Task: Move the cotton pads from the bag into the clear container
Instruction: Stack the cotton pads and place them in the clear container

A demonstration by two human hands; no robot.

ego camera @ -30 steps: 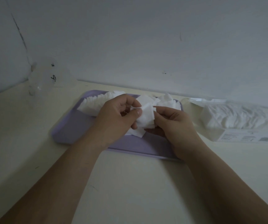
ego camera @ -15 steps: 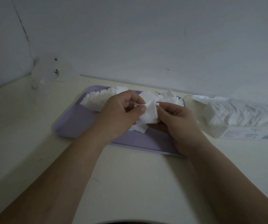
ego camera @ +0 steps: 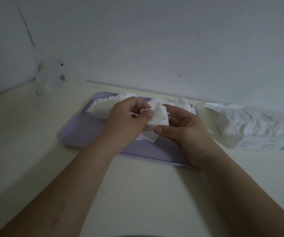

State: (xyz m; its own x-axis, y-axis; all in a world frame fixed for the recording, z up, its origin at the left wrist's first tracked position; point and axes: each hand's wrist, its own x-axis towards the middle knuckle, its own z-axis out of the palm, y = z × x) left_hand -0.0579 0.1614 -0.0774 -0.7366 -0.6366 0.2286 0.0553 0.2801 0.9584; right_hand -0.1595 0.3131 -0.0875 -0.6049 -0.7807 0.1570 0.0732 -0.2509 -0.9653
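Note:
Both hands are over the purple tray [ego camera: 79, 134], holding a small stack of white square cotton pads [ego camera: 158, 117] between them. My left hand [ego camera: 127, 122] pinches the stack's left edge with thumb and fingers. My right hand [ego camera: 184, 129] cups the stack from the right, fingers curled behind it and thumb under its lower corner. A fanned row of pads [ego camera: 103, 106] lies at the tray's back left, and more loose pads [ego camera: 184, 103] lie at the back right. The clear bag [ego camera: 250, 125], still holding many pads, lies to the right. A clear container [ego camera: 52, 77] stands at the back left.
The cream table [ego camera: 26, 151] meets a grey wall just behind the tray. The bag's printed label [ego camera: 266, 146] faces me. My forearms reach in from the bottom edge.
My right hand has opened a little and its thumb has slid under the stack. The stack has turned slightly. The view has shifted, so everything sits a bit lower and to the right.

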